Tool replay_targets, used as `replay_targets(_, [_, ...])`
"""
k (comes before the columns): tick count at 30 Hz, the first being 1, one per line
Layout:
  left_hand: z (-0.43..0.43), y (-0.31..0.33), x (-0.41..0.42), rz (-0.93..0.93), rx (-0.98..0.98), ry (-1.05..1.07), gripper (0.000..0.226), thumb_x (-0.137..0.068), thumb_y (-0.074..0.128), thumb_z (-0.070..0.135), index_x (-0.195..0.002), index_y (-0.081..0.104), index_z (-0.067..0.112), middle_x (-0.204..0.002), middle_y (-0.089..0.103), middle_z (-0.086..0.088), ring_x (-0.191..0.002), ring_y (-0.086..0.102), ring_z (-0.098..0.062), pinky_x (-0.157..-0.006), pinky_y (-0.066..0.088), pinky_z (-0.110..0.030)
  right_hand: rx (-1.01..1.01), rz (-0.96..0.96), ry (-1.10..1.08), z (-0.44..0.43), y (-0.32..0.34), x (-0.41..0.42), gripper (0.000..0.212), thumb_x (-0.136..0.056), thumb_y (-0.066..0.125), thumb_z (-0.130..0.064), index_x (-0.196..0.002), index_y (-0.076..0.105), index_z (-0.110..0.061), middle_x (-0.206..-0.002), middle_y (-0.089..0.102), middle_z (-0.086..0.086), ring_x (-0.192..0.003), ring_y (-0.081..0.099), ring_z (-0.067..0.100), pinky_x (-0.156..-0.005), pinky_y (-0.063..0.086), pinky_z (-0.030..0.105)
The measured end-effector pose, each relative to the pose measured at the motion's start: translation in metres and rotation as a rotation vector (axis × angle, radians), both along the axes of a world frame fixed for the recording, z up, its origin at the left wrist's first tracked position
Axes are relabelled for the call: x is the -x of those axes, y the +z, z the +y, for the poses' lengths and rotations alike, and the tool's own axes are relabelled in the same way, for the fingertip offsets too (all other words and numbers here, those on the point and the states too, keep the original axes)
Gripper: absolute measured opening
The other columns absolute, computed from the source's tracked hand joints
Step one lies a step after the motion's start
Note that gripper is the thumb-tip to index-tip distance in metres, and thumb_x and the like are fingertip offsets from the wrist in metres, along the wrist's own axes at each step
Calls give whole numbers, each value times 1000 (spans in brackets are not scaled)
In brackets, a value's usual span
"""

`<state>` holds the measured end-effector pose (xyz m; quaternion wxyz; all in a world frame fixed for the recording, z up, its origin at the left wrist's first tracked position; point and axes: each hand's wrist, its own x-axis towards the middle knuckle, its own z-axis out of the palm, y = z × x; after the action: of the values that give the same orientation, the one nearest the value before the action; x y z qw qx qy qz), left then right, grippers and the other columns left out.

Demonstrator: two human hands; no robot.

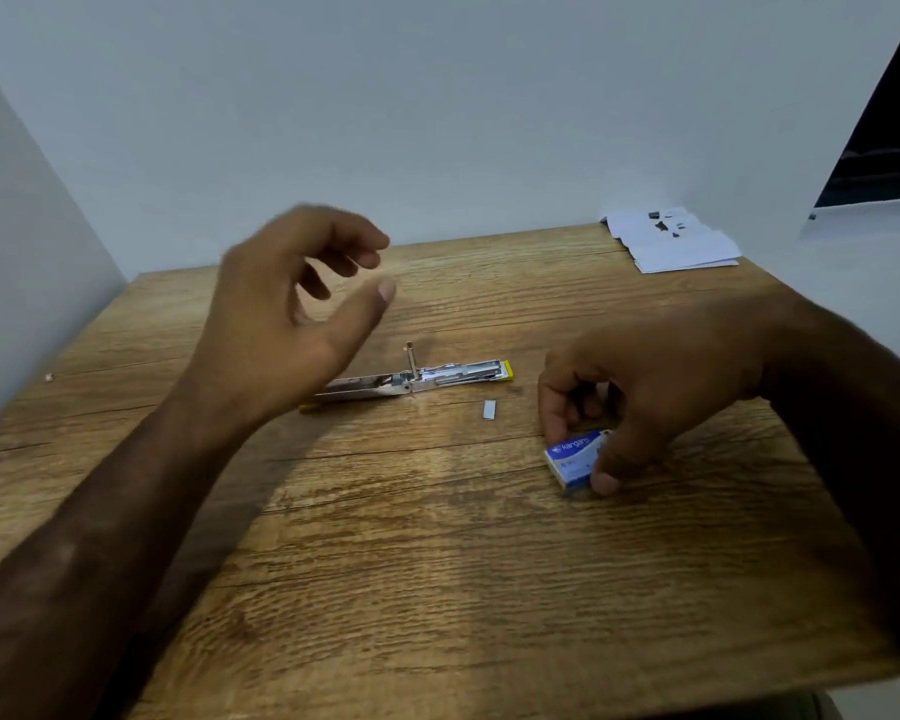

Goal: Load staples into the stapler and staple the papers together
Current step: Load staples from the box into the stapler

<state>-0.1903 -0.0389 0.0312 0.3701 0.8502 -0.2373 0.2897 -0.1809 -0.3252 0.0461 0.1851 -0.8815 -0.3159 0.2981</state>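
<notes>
Stapler (427,379) lying swung fully open on the wooden table (437,563), metal channel facing up, yellow tip to the right. Small strip of staples (489,409) loose on the wood just beside it. Right hand (645,387) down on the table, thumb and fingers pinching a blue staple box (575,459). Left hand (292,314) raised above the stapler's left end, fingers loosely curled and apart, holding nothing. Papers (676,241) stacked at the far right corner, well apart.
</notes>
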Motion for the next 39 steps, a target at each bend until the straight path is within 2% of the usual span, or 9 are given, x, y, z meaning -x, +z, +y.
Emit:
replay_targets(3, [-20, 4, 18, -96, 78, -121, 6, -91, 66, 10, -97, 69, 9, -79, 67, -1, -70, 64, -19, -59, 49, -33, -166, 46, -56, -9, 1, -1, 31, -74, 88, -20, -98, 72, -31, -95, 73, -7, -78, 67, 4, -66, 50, 14])
replay_targets(6, [-47, -6, 31, 134, 42, -228, 4, -91, 69, 16, -94, 70, 17, -71, 66, 2, -61, 62, -13, -53, 46, -27, -357, 59, -121, -11, -3, -5, 33, -78, 82, -2, -105, 69, -16, -102, 75, 9, -91, 68, 35, -78, 54, 35])
replay_targets(8, [-60, -19, 31, 321, -48, -215, 15, -87, 76, 26, -101, 70, 27, -76, 69, 6, -60, 61, -8, -55, 47, -23, -396, 64, -143, -10, -7, -6, 35, -78, 82, -1, -108, 67, -10, -104, 73, 16, -88, 65, 45, -81, 53, 50])
replay_targets(11, [-69, -33, 27, 486, -59, -192, 40, -73, 87, 39, -108, 68, 32, -85, 73, 10, -62, 64, -7, -57, 49, -23, -391, 37, -162, -8, -9, -8, 34, -77, 85, -7, -107, 68, -12, -100, 75, 15, -81, 68, 32, -76, 54, 59])
replay_targets(15, [-65, -41, 20, 566, -7, -181, 48, -67, 93, 35, -108, 68, 32, -85, 75, 12, -58, 62, -3, -56, 49, -21, -460, 55, -186, -7, -12, -9, 38, -73, 88, -12, -105, 67, -13, -96, 74, 14, -69, 68, 28, -62, 54, 44])
replay_targets(19, [-63, -41, 17, 689, 124, -285, 30, -79, 86, 16, -106, 74, 23, -75, 75, 0, -54, 65, -9, -46, 47, -22, -612, 149, -206, -6, -15, -12, 41, -70, 88, -14, -101, 61, -12, -86, 73, 19, -60, 69, 23, -48, 52, 28])
replay_targets(23, [-56, -39, 17, 780, 275, -347, 35, -80, 81, 0, -112, 70, 10, -82, 77, -9, -55, 67, -19, -47, 52, -26, -638, 236, -186, -8, -21, -16, 32, -74, 84, -8, -99, 66, -13, -84, 73, 17, -63, 69, 24, -50, 54, 28])
replay_targets(30, [-46, -40, 18, 845, 392, -399, 31, -78, 78, -9, -106, 74, 5, -87, 76, -17, -57, 68, -23, -50, 56, -27, -670, 494, -58, -20, -26, -24, 46, -88, 59, 12, -130, 62, -5, -124, 67, 30, -106, 71, 36, -81, 61, 33])
replay_targets(39, [-46, -40, 18, 813, 361, -364, 34, -78, 79, -7, -110, 72, 2, -93, 71, -32, -59, 68, -26, -51, 57, -28, -750, 452, -218, -6, -38, -24, 33, -82, 62, 6, -104, 78, -14, -107, 75, 22, -86, 76, 31, -67, 62, 30])
